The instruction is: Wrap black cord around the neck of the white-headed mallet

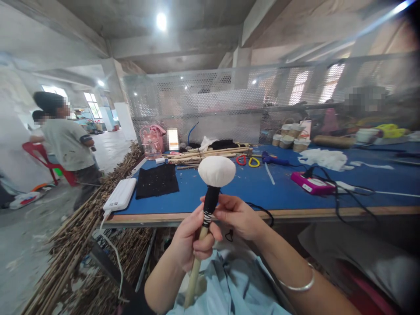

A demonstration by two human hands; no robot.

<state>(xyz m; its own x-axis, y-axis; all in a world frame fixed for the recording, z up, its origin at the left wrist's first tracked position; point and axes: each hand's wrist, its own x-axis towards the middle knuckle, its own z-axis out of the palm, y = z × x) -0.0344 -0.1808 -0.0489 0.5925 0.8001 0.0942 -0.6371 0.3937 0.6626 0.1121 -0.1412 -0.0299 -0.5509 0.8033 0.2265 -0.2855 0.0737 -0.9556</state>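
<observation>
A wooden stick [193, 280] with a round, white cloth-covered head [216, 170] is held upright in front of me, leaning slightly. Just under the head, black cloth [211, 199] wraps the stick, with pale cord wound crosswise at its lower end. My left hand [193, 238] is closed around the stick below the wrap. At the black cloth, my right hand [238, 214] has its fingers bent and pressed against the right side. Whether those fingertips pinch a loose end of cord is hidden.
The blue table [197, 199] carries a black cloth square [156, 180], a white power bank [120, 194], red-and-yellow-handled scissors [247, 162], a blue glue gun [275, 161], a magenta power strip [311, 183] and white fabric [324, 159]. Dry branches [82, 236] lie left; a person [65, 140] stands beyond.
</observation>
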